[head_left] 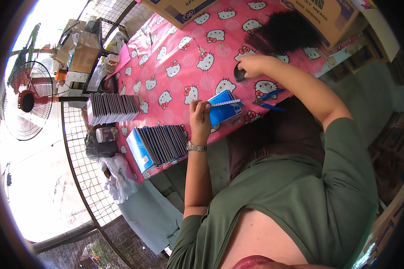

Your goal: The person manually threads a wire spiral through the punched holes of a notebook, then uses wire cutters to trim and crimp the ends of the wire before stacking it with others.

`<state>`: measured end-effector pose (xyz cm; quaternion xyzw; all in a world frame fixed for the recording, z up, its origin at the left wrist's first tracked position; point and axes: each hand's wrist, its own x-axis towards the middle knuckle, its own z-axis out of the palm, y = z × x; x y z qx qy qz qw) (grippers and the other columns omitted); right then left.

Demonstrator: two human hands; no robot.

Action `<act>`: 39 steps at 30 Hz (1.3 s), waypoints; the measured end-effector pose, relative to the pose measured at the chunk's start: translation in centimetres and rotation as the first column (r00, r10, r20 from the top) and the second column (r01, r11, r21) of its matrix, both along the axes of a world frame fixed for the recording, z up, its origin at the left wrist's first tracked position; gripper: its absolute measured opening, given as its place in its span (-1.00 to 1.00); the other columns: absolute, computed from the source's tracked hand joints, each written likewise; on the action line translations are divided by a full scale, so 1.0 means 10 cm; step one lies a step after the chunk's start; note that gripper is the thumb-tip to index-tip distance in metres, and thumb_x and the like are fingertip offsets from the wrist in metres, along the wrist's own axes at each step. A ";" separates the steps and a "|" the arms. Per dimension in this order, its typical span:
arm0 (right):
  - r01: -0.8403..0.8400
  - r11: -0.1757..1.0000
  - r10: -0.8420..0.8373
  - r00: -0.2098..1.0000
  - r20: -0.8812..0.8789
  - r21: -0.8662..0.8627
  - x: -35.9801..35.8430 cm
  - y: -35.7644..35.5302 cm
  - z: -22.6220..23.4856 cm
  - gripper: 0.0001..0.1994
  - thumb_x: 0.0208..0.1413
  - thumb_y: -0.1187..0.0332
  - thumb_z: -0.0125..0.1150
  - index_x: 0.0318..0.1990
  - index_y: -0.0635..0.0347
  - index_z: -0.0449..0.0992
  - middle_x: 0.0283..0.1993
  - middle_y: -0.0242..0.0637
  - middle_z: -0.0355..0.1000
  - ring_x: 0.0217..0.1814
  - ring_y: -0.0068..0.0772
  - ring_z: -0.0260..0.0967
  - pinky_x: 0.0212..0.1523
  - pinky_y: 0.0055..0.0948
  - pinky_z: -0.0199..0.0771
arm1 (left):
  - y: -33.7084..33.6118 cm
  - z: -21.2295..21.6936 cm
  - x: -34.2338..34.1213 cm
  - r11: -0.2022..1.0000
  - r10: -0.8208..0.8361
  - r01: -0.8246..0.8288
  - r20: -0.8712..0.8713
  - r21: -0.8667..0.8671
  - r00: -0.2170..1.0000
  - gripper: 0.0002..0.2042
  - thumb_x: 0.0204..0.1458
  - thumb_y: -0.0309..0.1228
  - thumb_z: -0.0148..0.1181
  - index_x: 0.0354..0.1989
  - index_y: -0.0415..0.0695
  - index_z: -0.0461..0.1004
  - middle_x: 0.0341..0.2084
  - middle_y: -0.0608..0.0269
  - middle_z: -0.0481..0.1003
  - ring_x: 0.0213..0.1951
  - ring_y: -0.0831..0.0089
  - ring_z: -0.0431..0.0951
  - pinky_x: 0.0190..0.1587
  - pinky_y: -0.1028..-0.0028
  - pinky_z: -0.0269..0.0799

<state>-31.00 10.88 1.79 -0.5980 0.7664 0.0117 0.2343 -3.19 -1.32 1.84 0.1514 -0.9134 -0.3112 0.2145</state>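
Observation:
My left hand (200, 112), with a metal watch at the wrist, is closed on the edge of a small blue notebook (220, 117). A pale strip of binding holes runs along the notebook's top, and one blue flap stands up above it. Farther right, my right hand (252, 65) is curled on a dark rounded object (240, 72) whose kind I cannot make out. Blue-handled pliers (268, 99) lie between the notebook and my right forearm, near the table edge. Beyond my right hand lies a heap of thin black strands (285, 32), perhaps binding coils.
The table has a pink cartoon-cat cover (177, 85). To the left stand a row of blue notebooks (159, 145) and another notebook stack (112, 109). Cardboard boxes (177, 10) stand at the far edge. A fan (28, 101) and a plastic bag (120, 177) are beside the table.

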 end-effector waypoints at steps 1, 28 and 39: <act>0.083 0.997 -0.082 0.994 0.066 -0.008 0.00 0.12 -0.09 -0.53 0.02 0.07 0.31 0.01 0.18 0.55 0.19 -0.04 0.31 0.25 0.12 0.27 0.25 -0.07 0.34 | -0.01 0.00 0.00 0.994 0.047 -0.056 0.094 0.092 0.994 -0.77 0.13 -0.49 0.23 -0.06 -0.19 0.43 -0.13 0.04 0.42 -0.19 0.18 0.51 -0.21 0.34 0.49; 0.298 0.905 0.259 0.176 0.950 -0.303 0.70 -0.01 0.26 -0.64 0.04 0.15 0.42 -0.25 0.25 0.45 0.03 -0.25 0.38 0.03 -0.40 0.39 0.08 -0.37 0.37 | -0.18 -0.19 0.02 0.921 -0.082 0.062 0.035 0.385 0.996 -0.74 0.00 -0.68 0.32 -0.16 -0.26 0.41 -0.28 0.31 0.48 -0.21 0.51 0.52 -0.12 0.50 0.48; 0.210 0.883 0.010 0.886 0.463 -0.420 0.57 -0.16 -0.03 -0.41 -0.04 -0.23 0.35 -0.21 0.18 0.50 0.09 -0.05 0.36 0.17 -0.08 0.33 0.15 -0.23 0.33 | -0.20 -0.18 0.01 0.894 -0.073 0.062 0.009 0.444 0.997 -0.77 0.03 -0.65 0.32 -0.16 -0.28 0.44 -0.28 0.26 0.52 -0.26 0.52 0.56 -0.19 0.53 0.52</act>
